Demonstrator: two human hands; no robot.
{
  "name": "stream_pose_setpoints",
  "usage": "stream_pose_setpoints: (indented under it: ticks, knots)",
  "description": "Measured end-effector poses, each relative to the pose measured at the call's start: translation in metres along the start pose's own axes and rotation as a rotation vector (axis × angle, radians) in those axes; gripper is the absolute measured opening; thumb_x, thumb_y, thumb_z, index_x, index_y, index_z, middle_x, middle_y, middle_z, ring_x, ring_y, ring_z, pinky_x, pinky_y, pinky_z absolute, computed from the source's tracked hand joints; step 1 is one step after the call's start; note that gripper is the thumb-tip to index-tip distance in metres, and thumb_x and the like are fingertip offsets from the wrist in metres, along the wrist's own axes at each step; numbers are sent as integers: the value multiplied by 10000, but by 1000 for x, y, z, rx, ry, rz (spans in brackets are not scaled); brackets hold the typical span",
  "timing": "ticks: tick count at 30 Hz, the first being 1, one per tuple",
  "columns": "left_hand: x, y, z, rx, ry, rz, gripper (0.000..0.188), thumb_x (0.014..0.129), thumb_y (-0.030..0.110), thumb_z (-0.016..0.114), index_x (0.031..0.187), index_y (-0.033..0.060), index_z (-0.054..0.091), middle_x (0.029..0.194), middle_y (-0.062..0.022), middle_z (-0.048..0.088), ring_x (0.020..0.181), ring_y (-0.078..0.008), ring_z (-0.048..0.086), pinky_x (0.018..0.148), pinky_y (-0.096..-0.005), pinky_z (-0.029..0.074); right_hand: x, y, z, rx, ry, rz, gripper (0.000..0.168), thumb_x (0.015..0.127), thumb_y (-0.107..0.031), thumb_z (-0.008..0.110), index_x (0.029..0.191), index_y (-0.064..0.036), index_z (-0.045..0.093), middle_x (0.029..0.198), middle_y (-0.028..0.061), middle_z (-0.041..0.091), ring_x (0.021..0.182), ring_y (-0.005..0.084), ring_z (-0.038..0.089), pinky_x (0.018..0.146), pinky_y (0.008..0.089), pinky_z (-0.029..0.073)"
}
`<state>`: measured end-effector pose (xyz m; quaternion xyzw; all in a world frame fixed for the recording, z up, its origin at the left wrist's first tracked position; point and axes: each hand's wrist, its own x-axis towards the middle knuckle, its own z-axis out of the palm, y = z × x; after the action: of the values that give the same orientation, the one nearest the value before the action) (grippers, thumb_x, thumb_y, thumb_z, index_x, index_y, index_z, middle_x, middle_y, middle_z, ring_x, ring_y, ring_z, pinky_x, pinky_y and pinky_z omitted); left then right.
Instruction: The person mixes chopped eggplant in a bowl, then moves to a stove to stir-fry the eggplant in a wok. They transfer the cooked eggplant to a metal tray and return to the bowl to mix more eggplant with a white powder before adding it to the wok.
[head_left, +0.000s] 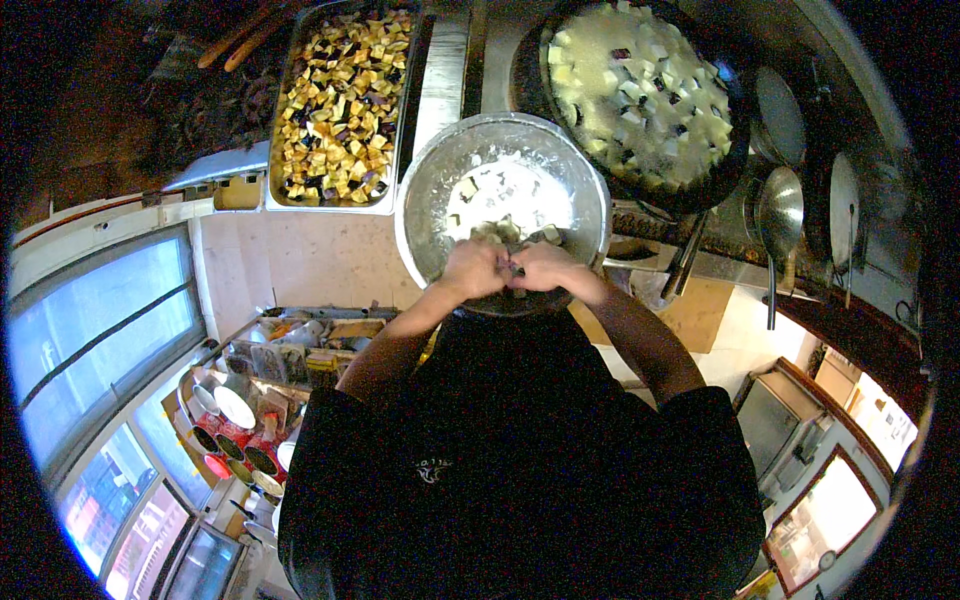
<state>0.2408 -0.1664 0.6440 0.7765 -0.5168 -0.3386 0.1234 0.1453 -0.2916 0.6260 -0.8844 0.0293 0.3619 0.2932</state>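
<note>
A wide metal bowl (411, 232) sits right in front of me, its bottom coated with white powder (517, 184). Pale eggplant cubes (468, 187) lie in it, a few loose, others bunched under my fingers. My left hand (477, 268) and my right hand (546, 266) meet inside the bowl's near side, fingers curled around some cubes. Both are slightly blurred, and the fingertips are partly hidden. Beyond the bowl to the right, a large black wok (739, 150) holds eggplant cubes (634, 97) in foaming, bubbling oil.
Browned eggplant cubes (341, 112) fill a rectangular metal tray (330, 208) at upper left. A metal ladle (782, 199) hangs over the counter edge at right, near dark long handles (686, 255). Wooden-handled tools (247, 45) lie at far left. Behind on the left are crates (300, 345) of goods.
</note>
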Motion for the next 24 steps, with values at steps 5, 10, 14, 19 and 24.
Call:
stream_pose_setpoints:
  ticks: [5, 10, 14, 19, 24]
  knots:
    - [44, -26, -26, 196, 367, -147, 513, 696, 210, 531, 1152, 26, 386, 1155, -189, 356, 1103, -312, 335, 911, -411, 330, 16, 15, -15, 138, 367, 147, 362, 733, -313, 499, 984, -55, 542, 988, 164, 533, 918, 315, 503, 792, 401, 399]
    - [49, -44, 10, 124, 293, -160, 460, 688, 192, 547, 1084, -3, 416, 1095, -177, 378, 1062, -308, 356, 855, -365, 373, 40, 10, 12, -68, 684, 61, 433, 710, -201, 522, 1102, -34, 445, 1145, 141, 405, 1049, 311, 388, 860, 398, 346]
    - [23, -39, 23, -95, 258, -102, 375, 610, 138, 593, 930, -22, 480, 939, -179, 444, 879, -326, 472, 736, -389, 430, 29, -5, 22, 198, 649, 31, 409, 673, -160, 548, 1048, -16, 471, 1030, 147, 437, 962, 314, 433, 794, 389, 383]
    - [16, -27, 12, -171, 237, -148, 331, 604, 126, 586, 902, 6, 504, 909, -172, 456, 864, -323, 486, 723, -394, 434, 13, -21, 9, 422, 359, 87, 342, 690, -183, 544, 1017, -97, 494, 762, 158, 562, 713, 325, 542, 648, 419, 433]
    - [27, -36, 14, 126, 499, -146, 441, 649, 191, 566, 1037, 15, 449, 1035, -182, 423, 1000, -328, 390, 873, -407, 315, 21, 12, 12, 188, 765, 479, 224, 771, -177, 509, 944, -39, 538, 836, 95, 553, 567, 137, 494, 516, 280, 413]
